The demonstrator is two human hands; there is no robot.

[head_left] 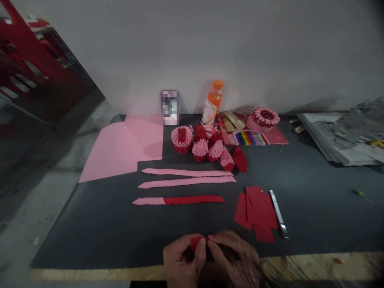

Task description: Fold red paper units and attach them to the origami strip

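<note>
Near the table's front edge, my left hand [184,256] pinches a small piece of red paper [195,242] between thumb and fingers. From the other side my right hand [232,256] grips the same paper with its fingertips, a little blurred. Most of the paper is hidden behind the fingers. Several red paper slips [259,210] lie loosely stacked to the right of my hands, with a silver utility knife [279,214] beside them. Beyond my hands rests a strip of interlocked paper pieces, part pink and part red [192,200]. Two pink strips [189,184] lie behind it.
Several pink-and-red folded-paper forms [199,146] stand mid-table. Behind them are an orange-capped bottle [212,104], a phone [169,108], a red paper pack [270,138] and a round paper piece [264,119]. Pink sheets [129,144] lie left; stacked papers [333,140] lie right.
</note>
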